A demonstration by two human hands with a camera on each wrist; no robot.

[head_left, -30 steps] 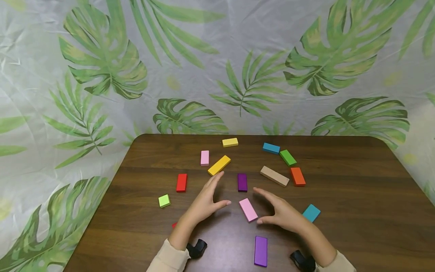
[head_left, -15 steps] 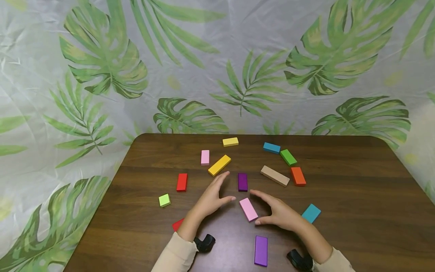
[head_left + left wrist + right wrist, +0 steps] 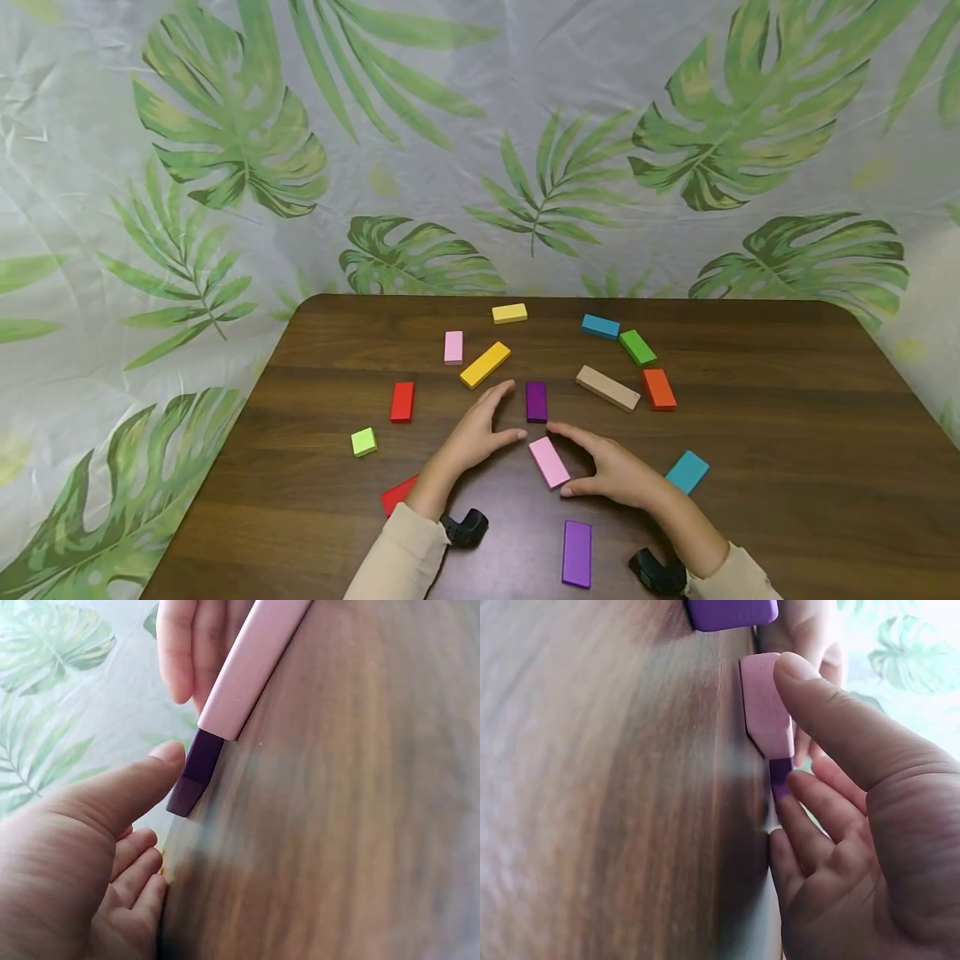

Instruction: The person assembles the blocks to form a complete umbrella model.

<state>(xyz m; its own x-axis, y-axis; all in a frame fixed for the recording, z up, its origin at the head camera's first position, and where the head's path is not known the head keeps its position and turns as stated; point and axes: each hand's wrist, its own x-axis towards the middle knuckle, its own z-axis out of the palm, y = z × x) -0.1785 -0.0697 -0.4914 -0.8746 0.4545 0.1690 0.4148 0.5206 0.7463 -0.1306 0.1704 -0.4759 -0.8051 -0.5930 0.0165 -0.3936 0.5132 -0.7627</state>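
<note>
Pink block (image 3: 549, 462) lies unlabelled between both hands' open fingers (image 3: 501, 390).

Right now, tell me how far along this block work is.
Nothing looks done: no blocks are stacked or joined, and over a dozen lie scattered on the table. In hand: the left hand and right hand are cupped open on either side of the pink block, just below the dark purple block; neither grips it. Left: every other block, such as the yellow block.
</note>
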